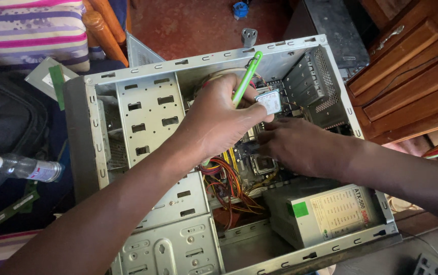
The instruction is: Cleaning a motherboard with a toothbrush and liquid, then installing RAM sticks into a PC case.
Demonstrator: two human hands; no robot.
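Note:
An open grey computer case lies on its side, its motherboard exposed inside. My left hand hovers over the board, gripping a green-handled tool and a small square processor chip at its fingertips. My right hand reaches in from the right and rests palm-down on the board, beside the empty processor socket. Its fingertips are partly hidden under my left hand. Orange, red and yellow wires run below the hands.
A grey power supply sits in the case's lower right corner, drive bays at lower left. A wooden drawer cabinet stands to the right. A plastic bottle lies on a dark bag at left.

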